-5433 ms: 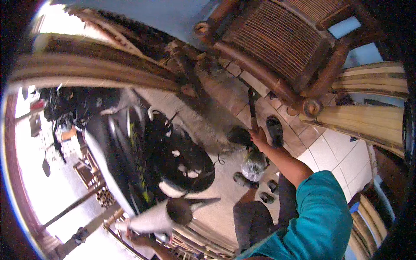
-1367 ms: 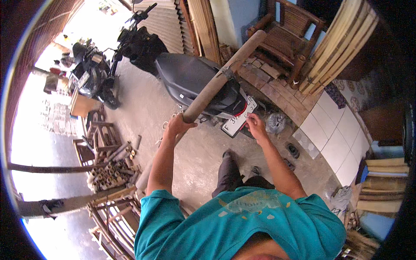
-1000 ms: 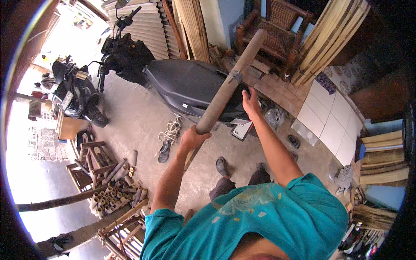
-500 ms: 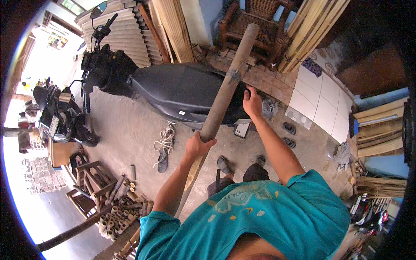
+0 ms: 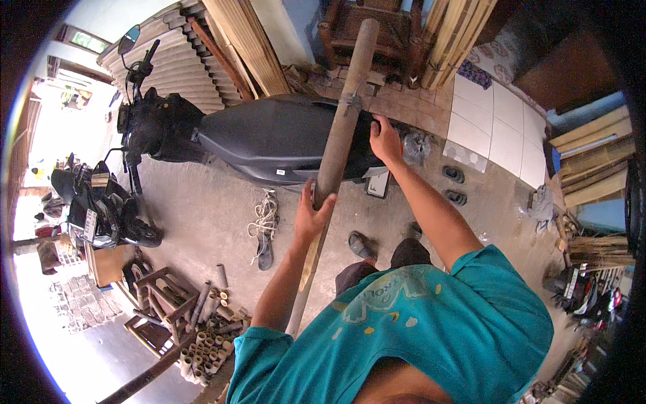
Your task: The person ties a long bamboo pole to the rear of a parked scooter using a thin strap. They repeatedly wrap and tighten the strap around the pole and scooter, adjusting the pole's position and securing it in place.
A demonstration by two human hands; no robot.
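Because the left hand (image 5: 313, 219), thumb and fingers spread, merely straddles the bamboo pole (image 5: 341, 135) slanting from centre toward 12 o'clock, and the loosely spread right hand (image 5: 386, 143) at 1 o'clock is off it, the pole could slip, scuffing the motorcycle seat (image 5: 262, 135) at 11 o'clock.

From the person's head, the wide fisheye view looks steeply down: teal printed cloth shirt (image 5: 437, 337) close at six o'clock, brown slatted chair (image 5: 391, 40) farther off at twelve.
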